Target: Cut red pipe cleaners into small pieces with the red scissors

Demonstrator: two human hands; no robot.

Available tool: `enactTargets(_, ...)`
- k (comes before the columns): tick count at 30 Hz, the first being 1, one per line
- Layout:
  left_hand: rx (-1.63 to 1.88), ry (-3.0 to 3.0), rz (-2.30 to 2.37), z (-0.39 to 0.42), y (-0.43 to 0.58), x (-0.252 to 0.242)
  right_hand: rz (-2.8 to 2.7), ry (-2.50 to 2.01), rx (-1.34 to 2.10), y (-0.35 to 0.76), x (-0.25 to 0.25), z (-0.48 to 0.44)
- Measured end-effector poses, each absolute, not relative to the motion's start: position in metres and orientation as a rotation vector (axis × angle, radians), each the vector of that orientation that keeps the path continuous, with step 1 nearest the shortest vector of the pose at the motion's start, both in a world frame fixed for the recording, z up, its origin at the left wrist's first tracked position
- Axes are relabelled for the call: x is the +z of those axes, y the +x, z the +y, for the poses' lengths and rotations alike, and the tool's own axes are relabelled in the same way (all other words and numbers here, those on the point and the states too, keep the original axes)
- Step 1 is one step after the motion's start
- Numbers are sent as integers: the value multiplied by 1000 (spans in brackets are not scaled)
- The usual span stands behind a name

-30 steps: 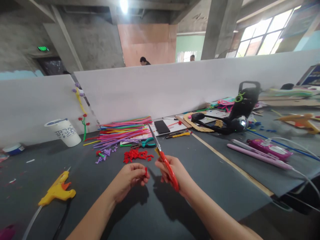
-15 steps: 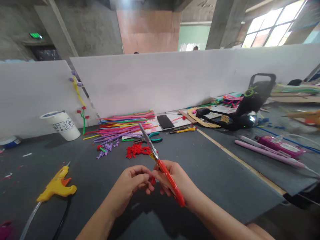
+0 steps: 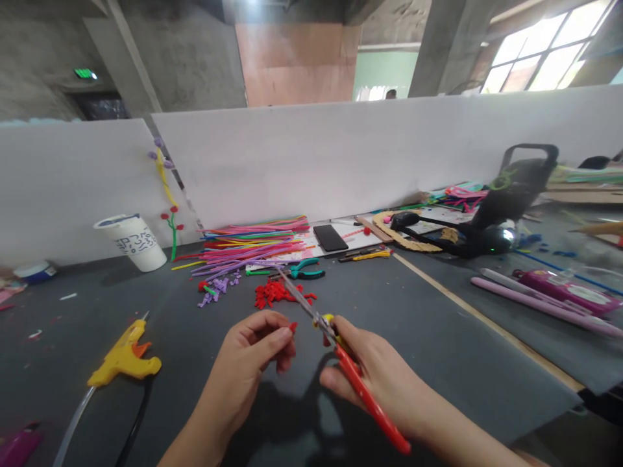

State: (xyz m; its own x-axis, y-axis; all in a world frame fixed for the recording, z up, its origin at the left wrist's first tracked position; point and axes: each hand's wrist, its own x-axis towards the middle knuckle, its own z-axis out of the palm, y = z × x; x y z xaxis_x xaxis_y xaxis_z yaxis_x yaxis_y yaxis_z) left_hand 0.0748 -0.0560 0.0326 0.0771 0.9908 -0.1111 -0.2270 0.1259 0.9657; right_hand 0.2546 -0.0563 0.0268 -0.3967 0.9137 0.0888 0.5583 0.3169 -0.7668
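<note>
Between thumb and fingers, my left hand (image 3: 253,353) pinches a small red piece of pipe cleaner (image 3: 293,327); only its tip shows. My right hand (image 3: 374,370) is closed on a pair of scissors (image 3: 363,389) with red and yellow handles, its blades pointing up and away to the left. Just beyond the hands lies a pile of red pipe cleaner pieces (image 3: 277,294). Left of that pile are short purple pieces (image 3: 219,290) and a red and green piece (image 3: 207,288). Teal-handled pliers (image 3: 306,269) rest behind the red pile.
A yellow glue gun (image 3: 126,355) lies at left, near a white cup (image 3: 134,243). Long coloured pipe cleaners (image 3: 253,243), a phone (image 3: 331,238) and a utility knife (image 3: 372,255) are at the back. A black lamp (image 3: 491,227) and pink pens (image 3: 535,301) occupy the right.
My hands have moved apart. The scissors have shifted right and lower, and the fingers of my right hand have changed position on them. My left hand still pinches the red piece.
</note>
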Motion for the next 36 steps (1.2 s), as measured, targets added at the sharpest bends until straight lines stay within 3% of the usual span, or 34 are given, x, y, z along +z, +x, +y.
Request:
enactTargets(3, 1270, 979, 1028, -58, 71, 37, -2216, -1375, 786, 259, 26, -63)
enactTargets(25, 1209, 932, 996, -65, 77, 38, -2361, -1415, 869, 264, 16, -77)
enactTargets(36, 1094, 797, 957, -64, 82, 38, -1985, -1389, 1159, 264, 15, -71)
